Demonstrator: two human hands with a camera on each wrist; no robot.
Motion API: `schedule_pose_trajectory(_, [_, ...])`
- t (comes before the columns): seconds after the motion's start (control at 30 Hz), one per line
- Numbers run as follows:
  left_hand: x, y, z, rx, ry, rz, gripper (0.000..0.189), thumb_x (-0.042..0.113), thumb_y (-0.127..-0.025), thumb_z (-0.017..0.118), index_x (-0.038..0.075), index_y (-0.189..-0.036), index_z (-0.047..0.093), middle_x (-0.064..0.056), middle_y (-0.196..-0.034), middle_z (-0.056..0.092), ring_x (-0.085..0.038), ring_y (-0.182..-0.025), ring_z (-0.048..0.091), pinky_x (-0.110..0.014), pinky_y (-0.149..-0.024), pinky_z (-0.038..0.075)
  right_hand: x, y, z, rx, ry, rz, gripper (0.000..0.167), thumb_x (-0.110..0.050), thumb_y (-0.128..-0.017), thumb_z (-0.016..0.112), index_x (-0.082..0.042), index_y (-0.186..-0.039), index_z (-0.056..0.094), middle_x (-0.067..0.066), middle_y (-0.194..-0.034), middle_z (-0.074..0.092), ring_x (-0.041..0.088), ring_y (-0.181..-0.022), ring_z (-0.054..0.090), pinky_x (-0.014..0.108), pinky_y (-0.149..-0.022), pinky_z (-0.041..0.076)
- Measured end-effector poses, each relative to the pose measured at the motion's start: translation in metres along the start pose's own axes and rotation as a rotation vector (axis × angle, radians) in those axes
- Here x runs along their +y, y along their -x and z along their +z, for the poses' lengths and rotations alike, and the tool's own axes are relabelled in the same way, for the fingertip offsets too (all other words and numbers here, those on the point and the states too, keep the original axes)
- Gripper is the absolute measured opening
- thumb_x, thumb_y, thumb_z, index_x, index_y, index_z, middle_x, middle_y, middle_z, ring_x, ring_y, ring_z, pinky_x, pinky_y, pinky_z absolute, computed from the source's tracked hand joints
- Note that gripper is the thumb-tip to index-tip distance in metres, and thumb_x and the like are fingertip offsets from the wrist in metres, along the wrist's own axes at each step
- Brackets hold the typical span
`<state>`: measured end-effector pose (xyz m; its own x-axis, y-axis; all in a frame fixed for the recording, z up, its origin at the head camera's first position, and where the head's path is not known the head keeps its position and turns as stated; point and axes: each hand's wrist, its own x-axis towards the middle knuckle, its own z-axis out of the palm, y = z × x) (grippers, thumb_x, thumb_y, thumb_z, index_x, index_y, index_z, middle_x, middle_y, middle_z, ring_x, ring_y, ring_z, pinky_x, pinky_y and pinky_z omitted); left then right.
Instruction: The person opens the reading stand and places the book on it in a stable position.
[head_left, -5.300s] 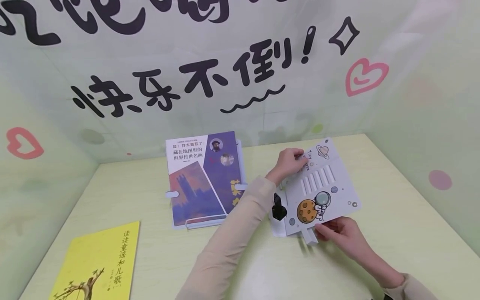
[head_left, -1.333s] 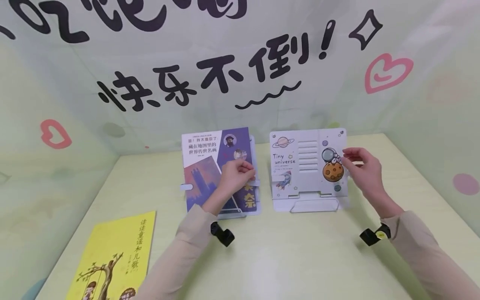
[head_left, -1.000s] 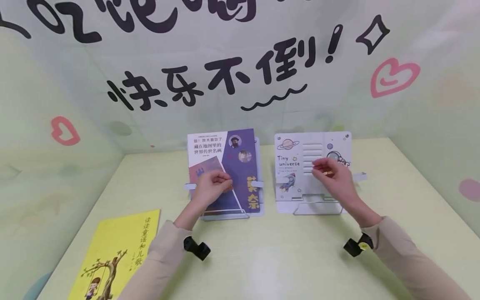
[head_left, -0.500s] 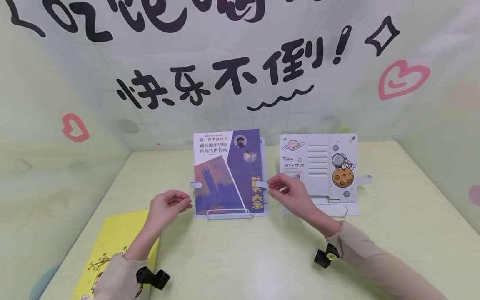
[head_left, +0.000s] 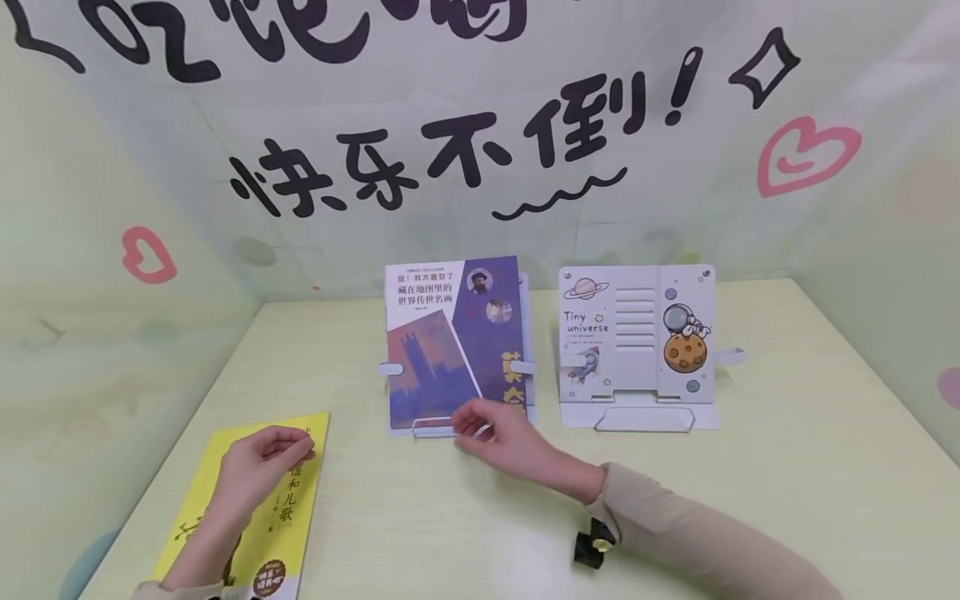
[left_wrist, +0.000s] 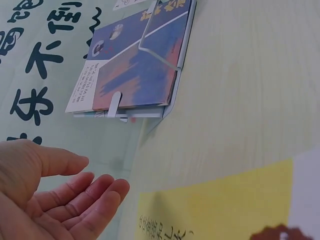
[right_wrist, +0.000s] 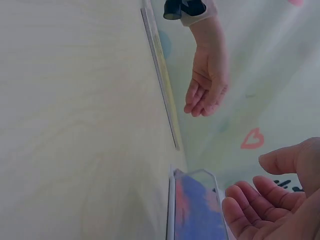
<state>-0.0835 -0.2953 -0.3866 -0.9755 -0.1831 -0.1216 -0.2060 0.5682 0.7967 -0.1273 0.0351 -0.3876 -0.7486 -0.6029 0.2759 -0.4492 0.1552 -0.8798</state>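
My left hand (head_left: pixel 251 471) hovers over the yellow book (head_left: pixel 288 533) at the front left, its fingers loosely bent and nothing between them. In the left wrist view, thumb and fingers stand apart, with the yellow cover (left_wrist: pixel 225 200) below. My right hand (head_left: pixel 513 446) is also bare of any object; it overlaps the lower edge of the purple-and-white book (head_left: pixel 427 367) in the head view. That book leans on a white book stand, held by side clips and a front wire rest. The right wrist view shows my right fingers (right_wrist: pixel 260 200) relaxed beside this book.
To the right stands a second white book stand (head_left: pixel 637 367) with space drawings, its wire rest (head_left: pixel 645 429) folded out in front and a clip (head_left: pixel 729 357) jutting right. A lettered backdrop (head_left: pixel 465 233) rises behind the pale table (head_left: pixel 450 542).
The "Tiny universe" stand, earlier held tilted by both hands, now stands upright, let go. Both hands have swept left: the left to over the yellow book, the right to the purple book's front.
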Motion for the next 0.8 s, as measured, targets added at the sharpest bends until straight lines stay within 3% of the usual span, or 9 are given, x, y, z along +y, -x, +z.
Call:
schedule_pose_trajectory(0.2, [-0.007, 0.016, -0.019, 0.018, -0.052, -0.079, 0.041, 0.025, -0.091, 0.062, -0.009, -0.114, 0.058, -0.011, -0.092, 0.069, -0.008, -0.076, 0.066, -0.022, -0.068, 0.054, -0.006, -0.007, 0.041, -0.147, -0.077, -0.005, 0.022, 0.002, -0.084, 0.063, 0.008, -0.105, 0.057, 0.021, -0.099, 0.063, 0.018, -0.090, 0.062, 0.017, -0.077, 0.051])
schedule_pose_trajectory(0.37, [-0.022, 0.025, -0.035, 0.004, -0.038, -0.194, 0.050, 0.031, -0.092, 0.060, -0.010, -0.120, 0.053, -0.006, -0.092, 0.070, -0.004, -0.075, 0.065, -0.021, -0.068, 0.054, -0.015, -0.012, 0.071, -0.219, -0.179, 0.085, 0.026, 0.001, -0.085, 0.064, 0.007, -0.109, 0.058, 0.019, -0.101, 0.063, 0.007, -0.089, 0.060, 0.014, -0.077, 0.049])
schedule_pose_trajectory(0.53, [-0.040, 0.030, -0.051, 0.018, -0.073, -0.273, 0.056, 0.037, -0.091, 0.059, -0.009, -0.121, 0.053, -0.001, -0.089, 0.069, -0.003, -0.073, 0.063, -0.022, -0.066, 0.053, -0.022, -0.019, 0.094, -0.247, -0.256, 0.184, 0.029, -0.005, -0.086, 0.065, 0.003, -0.113, 0.058, 0.011, -0.103, 0.065, -0.002, -0.086, 0.058, 0.013, -0.076, 0.048])
schedule_pose_trajectory(0.8, [-0.065, 0.033, -0.076, 0.067, -0.238, -0.317, 0.055, 0.043, -0.091, 0.056, -0.007, -0.112, 0.060, -0.001, -0.086, 0.068, 0.002, -0.065, 0.054, -0.024, -0.060, 0.049, -0.029, -0.031, 0.129, -0.196, -0.356, 0.400, 0.038, -0.008, -0.084, 0.066, -0.001, -0.121, 0.057, 0.000, -0.103, 0.065, 0.000, -0.086, 0.059, 0.015, -0.076, 0.047])
